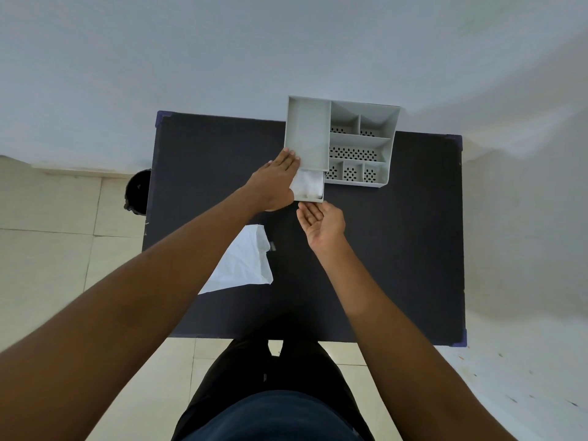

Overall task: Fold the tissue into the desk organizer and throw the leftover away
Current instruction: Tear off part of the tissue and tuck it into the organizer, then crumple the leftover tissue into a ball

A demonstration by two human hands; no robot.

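A grey desk organizer point(359, 141) with several compartments stands at the far edge of the dark table point(397, 249). Its drawer point(322, 194) is pulled out toward me and holds a folded white tissue point(307, 186). My left hand point(275, 183) lies flat, palm down, against the organizer's left side, partly over the drawer and tissue. My right hand point(321, 226) is open, palm up, fingertips at the drawer's front edge. A larger white tissue sheet point(245, 265) lies on the table, partly hidden under my left forearm.
A black bin point(137, 192) stands on the tiled floor just left of the table. A small dark scrap point(272, 246) lies beside the loose sheet. The wall runs right behind the organizer. My legs are at the table's near edge.
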